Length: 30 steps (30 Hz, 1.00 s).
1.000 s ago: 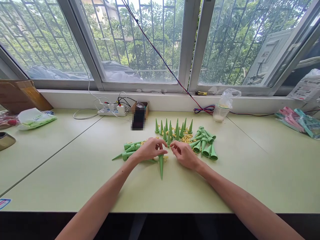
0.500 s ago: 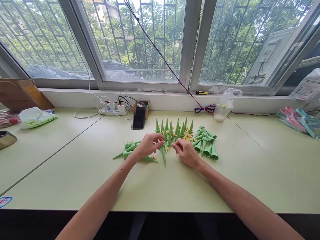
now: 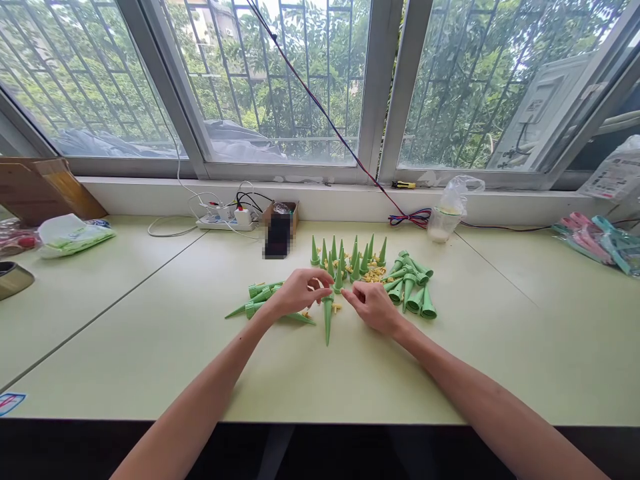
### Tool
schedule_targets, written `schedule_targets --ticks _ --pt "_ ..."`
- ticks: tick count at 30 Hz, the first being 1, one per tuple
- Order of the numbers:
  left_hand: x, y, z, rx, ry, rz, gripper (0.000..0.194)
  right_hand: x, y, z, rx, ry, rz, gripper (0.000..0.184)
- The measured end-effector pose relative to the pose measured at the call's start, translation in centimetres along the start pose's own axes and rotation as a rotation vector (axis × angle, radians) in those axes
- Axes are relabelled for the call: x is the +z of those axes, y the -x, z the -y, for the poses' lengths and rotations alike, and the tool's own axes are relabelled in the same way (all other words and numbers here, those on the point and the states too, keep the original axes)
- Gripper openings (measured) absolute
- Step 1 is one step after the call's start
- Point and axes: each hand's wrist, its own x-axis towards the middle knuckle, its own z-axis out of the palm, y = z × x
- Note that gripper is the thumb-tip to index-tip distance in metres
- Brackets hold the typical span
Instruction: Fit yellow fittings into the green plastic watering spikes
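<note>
My left hand (image 3: 301, 292) is closed on a green plastic watering spike (image 3: 327, 319) whose tip points towards me. A small yellow valve piece (image 3: 337, 308) shows at the right side of that spike. Just right of it, my right hand (image 3: 373, 305) is curled with thumb and index finger together; anything between them is too small to make out. Behind both hands stand several upright green spikes (image 3: 355, 257), with small yellow pieces (image 3: 374, 274) scattered among them. More spikes (image 3: 263, 293) lie beside my left hand, partly hidden by it.
To the right lies a pile of green cones (image 3: 410, 283). Further back are a plastic cup with a bag (image 3: 444, 223), a power strip (image 3: 225, 223), a small cardboard box (image 3: 295, 217) and a blurred dark object (image 3: 277, 237). Windows stand behind the table (image 3: 150, 347).
The spike in my left hand has shifted slightly towards me and now points straighter down the view. My right fingertips have moved a little left, closer to the spike's upper end.
</note>
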Motion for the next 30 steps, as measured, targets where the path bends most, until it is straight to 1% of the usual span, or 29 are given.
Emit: schedule_targets --ticks 2,3,8,10,13,16,23,25,30 --pt "-0.6 0.1 0.1 0.035 -0.082 -0.024 0.019 0.1 0.0 -0.1 0.002 -0.007 -0.006 0.046" --pt "-1.0 0.1 0.1 0.039 -0.118 0.000 0.021 0.2 0.0 -0.2 0.002 -0.009 -0.013 0.046" --pt "-2.3 0.6 0.0 -0.042 -0.183 0.272 0.016 0.3 -0.1 -0.5 0.014 -0.039 -0.030 0.040" --pt "-2.5 0.7 -0.1 -0.051 -0.216 0.329 0.013 0.3 -0.1 -0.6 0.003 -0.069 -0.007 0.039" --pt "-2.6 0.7 -0.3 -0.041 -0.253 0.362 0.009 0.4 -0.1 -0.6 -0.015 -0.099 0.027 0.037" --pt "-2.5 0.6 0.0 -0.016 -0.291 0.369 0.008 0.5 0.0 -0.6 -0.015 -0.110 0.035 0.037" --pt "-2.3 0.6 0.6 0.018 -0.356 0.343 0.016 0.5 0.1 -0.4 -0.021 -0.168 0.076 0.033" --pt "-2.3 0.6 0.6 0.024 -0.332 0.306 0.017 0.5 0.1 -0.3 -0.024 -0.175 0.082 0.032" --pt "-1.8 0.5 0.1 0.003 -0.199 0.144 0.024 0.4 0.1 -0.1 -0.030 -0.209 0.084 0.031"
